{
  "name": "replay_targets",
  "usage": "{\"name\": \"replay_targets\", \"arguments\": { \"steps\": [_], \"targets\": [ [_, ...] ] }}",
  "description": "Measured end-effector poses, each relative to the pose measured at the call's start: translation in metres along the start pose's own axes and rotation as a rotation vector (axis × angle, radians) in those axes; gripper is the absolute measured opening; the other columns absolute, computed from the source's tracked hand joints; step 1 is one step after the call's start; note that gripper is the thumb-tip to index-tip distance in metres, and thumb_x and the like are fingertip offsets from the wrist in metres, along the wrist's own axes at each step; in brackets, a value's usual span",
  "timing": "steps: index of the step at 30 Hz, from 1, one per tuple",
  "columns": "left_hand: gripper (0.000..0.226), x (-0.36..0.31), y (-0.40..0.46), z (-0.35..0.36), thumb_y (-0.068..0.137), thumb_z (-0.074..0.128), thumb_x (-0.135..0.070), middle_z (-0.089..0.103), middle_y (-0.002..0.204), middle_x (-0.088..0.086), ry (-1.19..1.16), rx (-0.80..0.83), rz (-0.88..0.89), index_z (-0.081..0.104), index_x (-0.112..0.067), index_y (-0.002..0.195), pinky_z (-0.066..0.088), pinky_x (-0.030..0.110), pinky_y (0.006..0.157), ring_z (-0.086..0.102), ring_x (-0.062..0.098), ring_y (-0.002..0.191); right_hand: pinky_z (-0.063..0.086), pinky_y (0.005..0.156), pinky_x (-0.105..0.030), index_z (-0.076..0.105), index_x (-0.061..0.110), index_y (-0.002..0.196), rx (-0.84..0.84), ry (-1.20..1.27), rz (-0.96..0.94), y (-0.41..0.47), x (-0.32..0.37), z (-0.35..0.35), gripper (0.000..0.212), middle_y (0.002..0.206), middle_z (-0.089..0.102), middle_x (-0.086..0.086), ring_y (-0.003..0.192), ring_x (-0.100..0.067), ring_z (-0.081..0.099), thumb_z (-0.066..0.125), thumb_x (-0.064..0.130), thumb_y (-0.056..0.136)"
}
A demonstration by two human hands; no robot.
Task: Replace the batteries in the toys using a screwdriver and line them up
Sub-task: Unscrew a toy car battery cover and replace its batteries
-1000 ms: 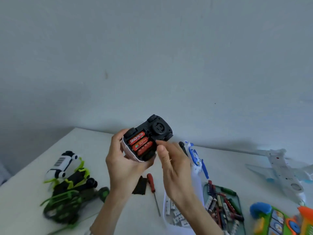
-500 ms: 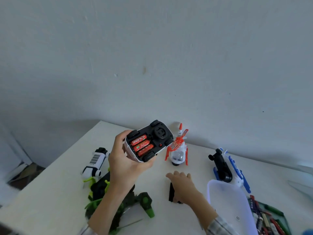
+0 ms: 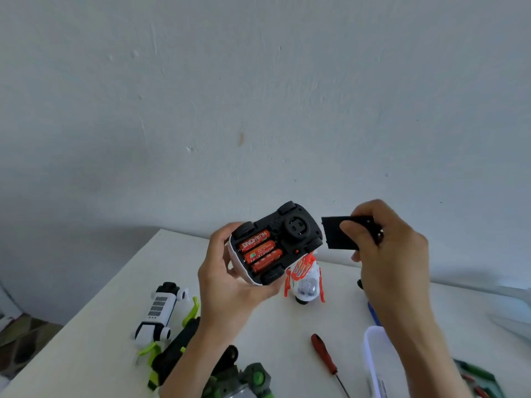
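Observation:
My left hand grips a small white toy car upside down above the table. Its black underside faces me, and the open battery bay holds three red batteries. My right hand pinches the flat black battery cover between thumb and fingers, just right of the car and apart from it. A red-handled screwdriver lies on the white table below my right forearm.
A red-and-white toy helicopter stands behind the car. A white toy and a black-and-green toy lie at left. A clear plastic tub and a green tray sit at lower right. The table edge runs along the left.
My right hand went down to the table, picked up the black cover, and has risen with it beside the car. The camera view has shifted left.

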State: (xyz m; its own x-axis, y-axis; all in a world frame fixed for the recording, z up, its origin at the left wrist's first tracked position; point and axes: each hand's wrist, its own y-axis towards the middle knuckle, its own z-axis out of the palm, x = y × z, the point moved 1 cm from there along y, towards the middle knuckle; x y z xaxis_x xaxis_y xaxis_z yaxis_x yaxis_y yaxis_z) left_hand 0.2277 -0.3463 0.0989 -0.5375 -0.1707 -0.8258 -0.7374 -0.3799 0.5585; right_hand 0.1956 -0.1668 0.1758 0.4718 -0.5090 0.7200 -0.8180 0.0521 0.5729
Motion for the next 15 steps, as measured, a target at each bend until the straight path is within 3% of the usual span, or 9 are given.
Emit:
{"name": "replay_targets", "arguments": {
  "steps": [2,6,9,12,15],
  "targets": [
    [0.077,-0.003,0.006,0.005,0.050,0.088,-0.026,0.062,0.113,-0.011,-0.017,0.017,0.025,0.052,-0.021,0.118,0.056,0.024,0.071,0.063,0.017,0.106,0.045,0.050,-0.030,0.056,0.027,0.078,-0.009,0.069,-0.051,0.005,0.015,0.000,0.017,0.055,0.054,0.009,0.055,-0.016,0.052,0.064,0.014,0.086],
    [0.077,-0.007,0.016,0.013,0.051,0.088,-0.028,0.061,0.114,-0.015,0.000,0.036,0.078,0.051,-0.025,0.118,0.057,0.025,0.070,0.062,0.018,0.109,0.040,0.055,-0.010,0.057,0.035,0.080,0.202,0.256,-0.037,0.008,0.033,0.013,0.037,0.065,0.061,0.016,0.057,-0.004,0.054,0.060,-0.002,0.085],
    [0.076,-0.011,0.018,0.016,0.050,0.088,-0.026,0.062,0.112,-0.015,0.003,0.023,0.104,0.052,-0.025,0.117,0.057,0.025,0.069,0.063,0.017,0.106,0.043,0.058,-0.010,0.055,0.040,0.090,0.250,0.240,-0.059,0.001,0.037,0.019,0.043,0.078,0.066,0.011,0.066,-0.005,0.060,0.060,-0.003,0.085],
    [0.076,-0.015,0.019,0.017,0.050,0.088,-0.027,0.062,0.112,-0.016,0.007,0.016,0.126,0.053,-0.025,0.117,0.057,0.025,0.069,0.064,0.016,0.104,0.043,0.054,-0.010,0.053,0.036,0.088,0.231,0.302,-0.039,-0.001,0.039,0.019,0.039,0.067,0.065,0.009,0.060,-0.004,0.060,0.065,0.000,0.083],
    [0.075,-0.018,0.020,0.017,0.051,0.088,-0.027,0.061,0.113,-0.018,0.029,0.019,0.160,0.052,-0.027,0.118,0.056,0.023,0.069,0.064,0.015,0.105,0.044,0.051,-0.012,0.057,0.032,0.088,0.257,0.330,-0.009,0.001,0.039,0.020,0.033,0.068,0.066,0.007,0.052,-0.006,0.057,0.067,0.001,0.081]
  ]
}}
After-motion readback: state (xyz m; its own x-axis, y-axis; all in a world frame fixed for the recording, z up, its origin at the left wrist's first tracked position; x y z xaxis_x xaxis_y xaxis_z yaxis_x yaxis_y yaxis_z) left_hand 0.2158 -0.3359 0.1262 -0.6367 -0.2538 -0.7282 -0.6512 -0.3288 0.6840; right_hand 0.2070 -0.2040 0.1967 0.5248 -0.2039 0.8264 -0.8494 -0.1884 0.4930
